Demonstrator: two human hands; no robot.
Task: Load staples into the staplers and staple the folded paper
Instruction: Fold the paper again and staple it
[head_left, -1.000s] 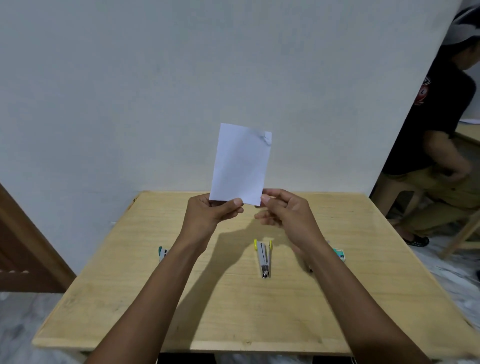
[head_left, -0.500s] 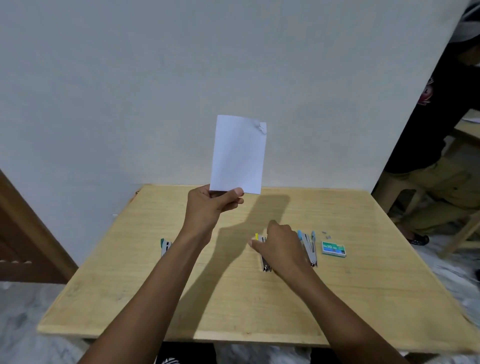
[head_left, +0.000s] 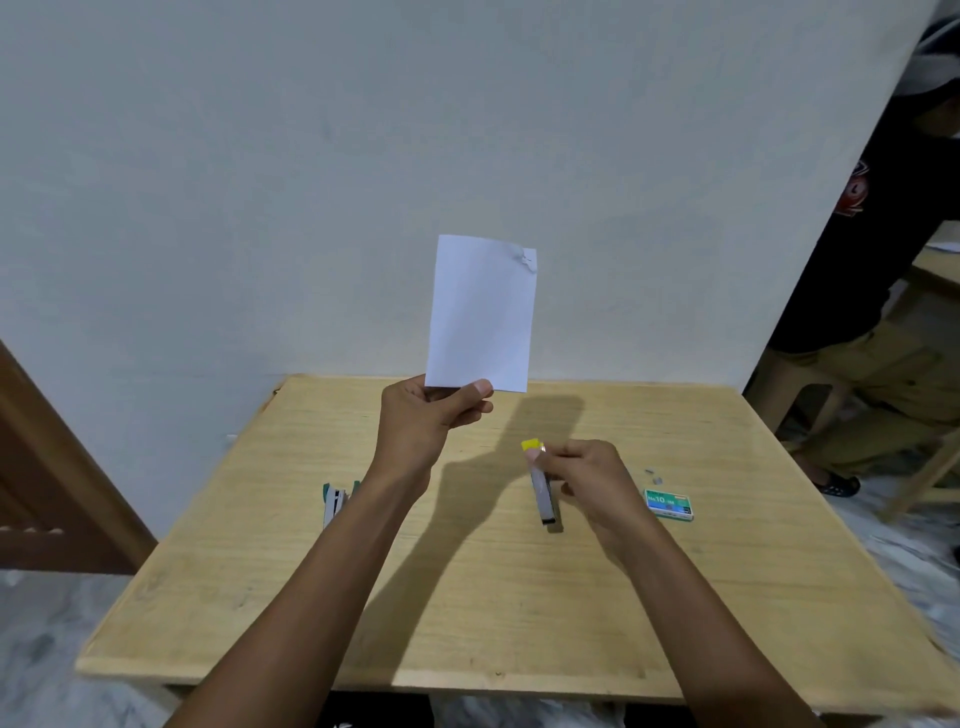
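My left hand (head_left: 426, 418) pinches the bottom edge of a folded white paper (head_left: 480, 314) and holds it upright above the far side of the wooden table (head_left: 467, 597). The paper's top right corner is crumpled. My right hand (head_left: 584, 475) grips a yellow-tipped stapler (head_left: 543, 486) and has it lifted just above the table's middle. A green stapler (head_left: 335, 501) lies on the table to the left, partly hidden by my left forearm. A green staple box (head_left: 669, 503) lies to the right. The blue stapler is hidden behind my right hand.
A few loose staples (head_left: 653, 475) lie just beyond the box. A white wall stands right behind the table. Another person (head_left: 883, 270) stands at the right by a wooden stool. A brown wooden door (head_left: 47, 467) is at the left.
My right hand let go of the paper, dropped to the table and picked up the yellow-tipped stapler. My left hand keeps the paper upright.
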